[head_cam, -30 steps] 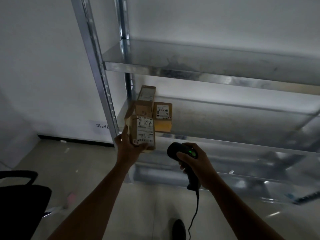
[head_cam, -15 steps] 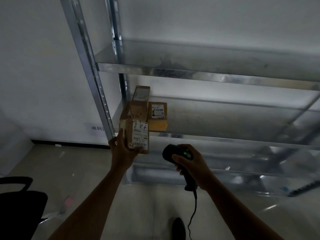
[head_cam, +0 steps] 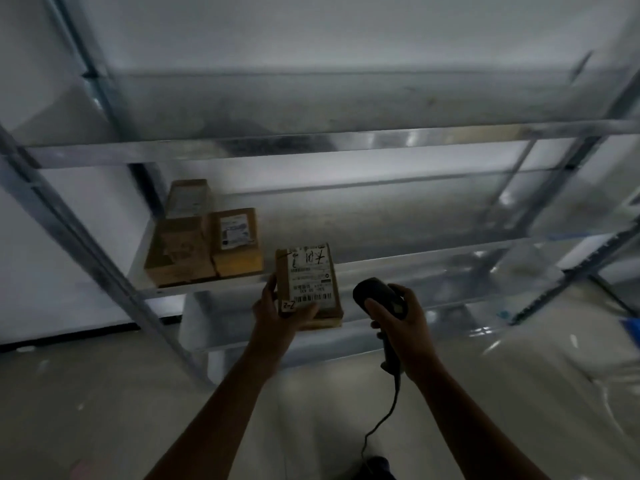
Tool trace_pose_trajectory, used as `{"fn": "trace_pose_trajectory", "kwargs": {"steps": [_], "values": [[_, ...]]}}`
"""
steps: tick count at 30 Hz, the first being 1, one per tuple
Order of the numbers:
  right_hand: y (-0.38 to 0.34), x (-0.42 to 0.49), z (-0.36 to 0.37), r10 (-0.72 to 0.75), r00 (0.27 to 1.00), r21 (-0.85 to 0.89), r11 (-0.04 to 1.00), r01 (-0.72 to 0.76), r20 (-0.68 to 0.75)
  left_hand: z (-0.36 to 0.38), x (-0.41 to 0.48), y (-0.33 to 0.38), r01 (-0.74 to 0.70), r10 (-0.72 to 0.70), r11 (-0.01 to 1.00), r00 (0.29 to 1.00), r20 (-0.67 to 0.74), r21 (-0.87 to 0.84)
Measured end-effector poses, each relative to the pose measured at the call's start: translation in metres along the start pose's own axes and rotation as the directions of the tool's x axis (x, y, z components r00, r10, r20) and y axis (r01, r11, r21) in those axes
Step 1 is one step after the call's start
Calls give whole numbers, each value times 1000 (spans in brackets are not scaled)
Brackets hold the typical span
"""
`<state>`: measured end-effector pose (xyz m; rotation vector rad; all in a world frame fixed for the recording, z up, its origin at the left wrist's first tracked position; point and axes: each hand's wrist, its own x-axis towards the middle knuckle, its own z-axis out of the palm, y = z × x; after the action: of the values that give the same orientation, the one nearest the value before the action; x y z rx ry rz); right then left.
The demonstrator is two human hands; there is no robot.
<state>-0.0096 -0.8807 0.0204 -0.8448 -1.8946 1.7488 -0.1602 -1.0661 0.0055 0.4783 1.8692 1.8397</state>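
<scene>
My left hand (head_cam: 277, 308) holds a small cardboard parcel (head_cam: 308, 282) from below, its white shipping label with barcode facing me. The parcel hangs in front of the middle shelf's front edge (head_cam: 433, 259) of a metal rack. My right hand (head_cam: 398, 318) grips a black corded barcode scanner (head_cam: 375, 296) just right of the parcel, its head at the level of the label. Three more cardboard boxes (head_cam: 204, 244) sit together at the left end of the middle shelf.
The rack's slanted front-left upright (head_cam: 86, 251) stands left of the boxes, and the upper shelf's front edge (head_cam: 311, 143) runs across above. The scanner's cable (head_cam: 381, 420) hangs down to the floor. A lower shelf (head_cam: 450, 327) lies behind my hands.
My view has swung left and closer, so the rack now fills the frame. My left hand has carried the parcel right, away from the shelved boxes and nearer the scanner. The scanner's green light no longer shows.
</scene>
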Motion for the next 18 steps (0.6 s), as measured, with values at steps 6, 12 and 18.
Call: {"fn": "trace_pose_trajectory", "kwargs": {"steps": [6, 12, 18], "values": [[6, 29, -81, 12, 983, 34, 999, -6, -183, 110, 49, 24, -7, 15, 999, 960, 280, -31], [11, 56, -171, 4, 910, 58, 998, 22, -415, 229, 96, 34, 6, -1, 1000, 895, 446, -11], [15, 63, -270, -12, 784, 2, 1000, 17, -621, 357, 122, 43, -14, -1, 1000, 814, 581, 21]]}}
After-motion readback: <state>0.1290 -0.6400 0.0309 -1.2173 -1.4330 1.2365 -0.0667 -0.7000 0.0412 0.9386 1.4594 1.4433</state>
